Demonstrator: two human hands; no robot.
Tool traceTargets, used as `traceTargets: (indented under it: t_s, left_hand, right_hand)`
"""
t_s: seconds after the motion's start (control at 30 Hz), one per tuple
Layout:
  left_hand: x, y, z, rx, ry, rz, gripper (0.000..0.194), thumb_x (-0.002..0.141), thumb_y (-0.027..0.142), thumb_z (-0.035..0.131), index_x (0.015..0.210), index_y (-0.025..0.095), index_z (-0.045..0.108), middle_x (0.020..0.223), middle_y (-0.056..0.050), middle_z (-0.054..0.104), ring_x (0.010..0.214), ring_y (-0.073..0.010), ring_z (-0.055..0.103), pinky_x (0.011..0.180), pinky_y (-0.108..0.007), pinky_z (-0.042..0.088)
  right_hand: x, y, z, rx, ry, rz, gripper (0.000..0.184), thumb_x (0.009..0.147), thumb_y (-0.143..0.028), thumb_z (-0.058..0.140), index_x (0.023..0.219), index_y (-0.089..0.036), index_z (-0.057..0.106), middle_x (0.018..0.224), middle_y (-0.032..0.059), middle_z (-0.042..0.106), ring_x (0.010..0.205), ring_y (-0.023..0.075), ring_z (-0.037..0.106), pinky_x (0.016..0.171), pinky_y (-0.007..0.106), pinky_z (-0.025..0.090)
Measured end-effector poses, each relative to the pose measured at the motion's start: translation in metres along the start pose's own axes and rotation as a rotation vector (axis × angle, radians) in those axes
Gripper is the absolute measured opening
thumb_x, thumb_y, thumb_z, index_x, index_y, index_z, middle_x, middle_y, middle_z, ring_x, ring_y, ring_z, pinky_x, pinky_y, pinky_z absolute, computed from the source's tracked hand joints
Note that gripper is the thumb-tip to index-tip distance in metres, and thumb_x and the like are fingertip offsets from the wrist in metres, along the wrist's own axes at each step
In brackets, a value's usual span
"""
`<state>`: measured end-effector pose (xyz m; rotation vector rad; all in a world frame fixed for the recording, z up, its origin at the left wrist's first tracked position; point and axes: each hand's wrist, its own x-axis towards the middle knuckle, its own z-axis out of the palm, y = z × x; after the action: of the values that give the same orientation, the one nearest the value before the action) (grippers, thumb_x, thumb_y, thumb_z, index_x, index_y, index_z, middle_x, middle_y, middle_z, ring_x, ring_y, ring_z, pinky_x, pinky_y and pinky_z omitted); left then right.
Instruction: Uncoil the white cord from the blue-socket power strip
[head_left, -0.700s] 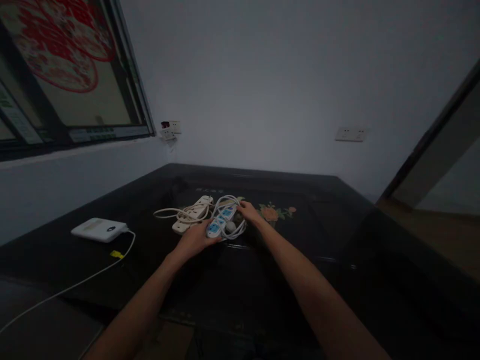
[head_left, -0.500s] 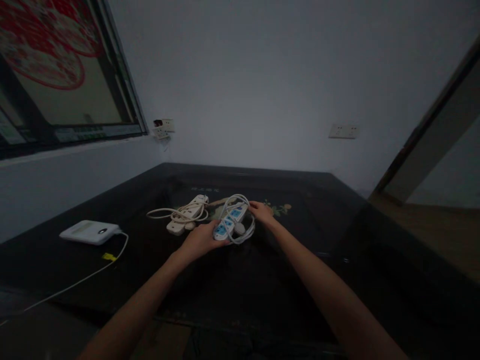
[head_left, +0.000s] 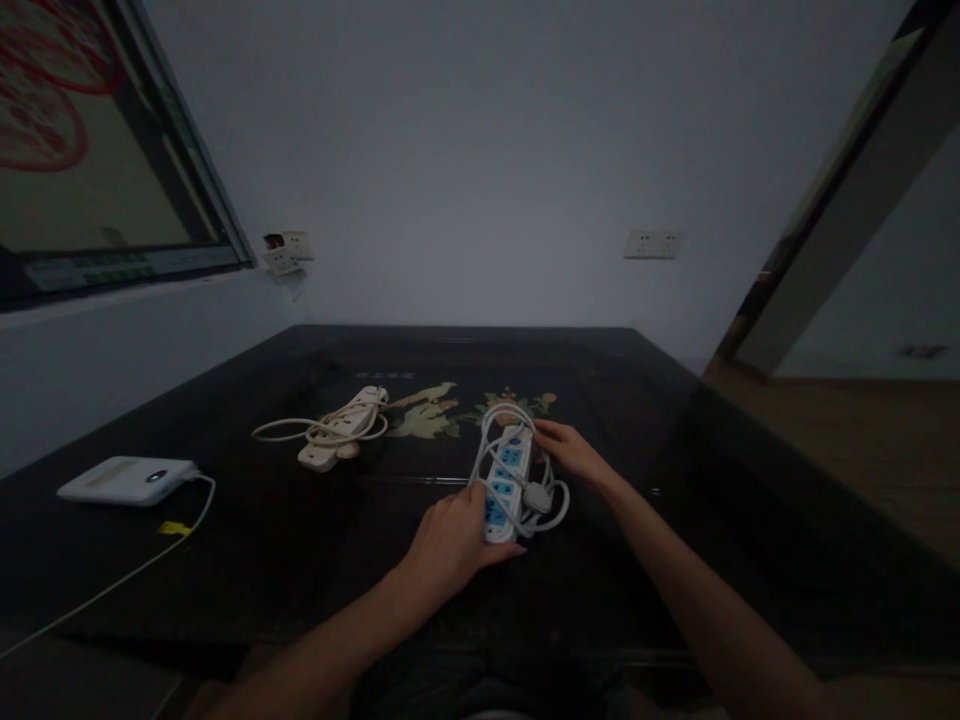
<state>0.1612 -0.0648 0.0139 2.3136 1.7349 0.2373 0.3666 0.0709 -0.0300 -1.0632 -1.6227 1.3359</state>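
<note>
A white power strip [head_left: 495, 515] with blue sockets is between my two hands, its white cable looped around it and the plug [head_left: 537, 497] lying at its right side. My left hand [head_left: 454, 535] grips the near end, thumb below and fingers along the left edge. At the far end, my right hand [head_left: 571, 447] holds the strip's right side with its fingertips. Farther left, a second, cream power strip [head_left: 321, 457] rests on the dark table [head_left: 360, 560], its own cord wound over it.
A white power bank [head_left: 124, 482] with a cable lies at the table's left, a yellow tag [head_left: 175, 528] beside that cable. Wall sockets [head_left: 654, 244] are on the back wall, and more sockets [head_left: 289, 252] hang near the window. Printed flowers decorate the tabletop.
Both hands have brought the blue-socket power strip nearer and to the right, away from the cream one, and turned it more lengthwise. The camera view has swung slightly right.
</note>
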Motion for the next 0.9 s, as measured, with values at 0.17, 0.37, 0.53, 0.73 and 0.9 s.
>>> traceTargets:
  t_s: [0.17, 0.37, 0.53, 0.73, 0.9]
  left_hand:
    - [-0.009, -0.006, 0.002, -0.05, 0.005, 0.005, 0.059, 0.072, 0.062, 0.061, 0.108, 0.016, 0.055, 0.106, -0.014, 0.067, 0.095, -0.033, 0.064, 0.073, -0.034, 0.045]
    - [0.011, -0.048, -0.037, -0.351, -0.089, 0.115, 0.039, 0.084, 0.055, 0.049, 0.087, 0.02, 0.067, 0.075, -0.003, 0.068, 0.066, -0.0188, 0.062, 0.059, -0.026, 0.04]
    - [0.073, -0.063, -0.029, -0.911, 0.331, 0.033, 0.028, 0.083, 0.041, 0.05, 0.085, 0.016, 0.064, 0.074, -0.004, 0.063, 0.065, -0.0145, 0.057, 0.057, -0.024, 0.043]
    - [0.101, -0.058, 0.026, -1.214, 0.506, -0.057, 0.028, 0.077, 0.032, 0.062, 0.101, 0.019, 0.056, 0.112, -0.008, 0.058, 0.091, -0.0167, 0.059, 0.07, -0.026, 0.051]
    - [0.092, -0.061, 0.03, -1.229, 0.229, -0.037, 0.044, 0.075, 0.03, 0.068, 0.113, 0.018, 0.049, 0.088, -0.003, 0.061, 0.069, -0.0126, 0.061, 0.061, -0.024, 0.048]
  right_hand:
    - [0.007, 0.008, 0.007, -0.104, 0.016, -0.061, 0.039, 0.081, -0.025, 0.058, 0.119, -0.018, 0.061, 0.118, 0.0079, 0.066, 0.096, 0.0212, 0.065, 0.078, 0.034, 0.054]
    - [0.007, -0.007, 0.004, -0.369, 0.143, -0.153, 0.034, 0.081, -0.019, 0.057, 0.113, -0.015, 0.065, 0.116, 0.0111, 0.067, 0.106, 0.0229, 0.062, 0.095, 0.039, 0.045]
    - [-0.016, -0.05, -0.007, -0.51, 0.133, -0.25, 0.022, 0.083, -0.031, 0.056, 0.089, -0.015, 0.07, 0.089, 0.0085, 0.071, 0.084, 0.0198, 0.064, 0.078, 0.033, 0.048]
    - [-0.048, -0.071, 0.004, -0.74, -0.329, -0.042, 0.027, 0.07, -0.039, 0.072, 0.079, -0.015, 0.066, 0.07, 0.0014, 0.065, 0.062, 0.0134, 0.056, 0.056, 0.024, 0.037]
    - [-0.051, -0.068, 0.011, -1.008, -0.368, -0.073, 0.034, 0.06, -0.041, 0.08, 0.075, -0.017, 0.062, 0.073, 0.0017, 0.061, 0.077, 0.0173, 0.053, 0.062, 0.024, 0.033]
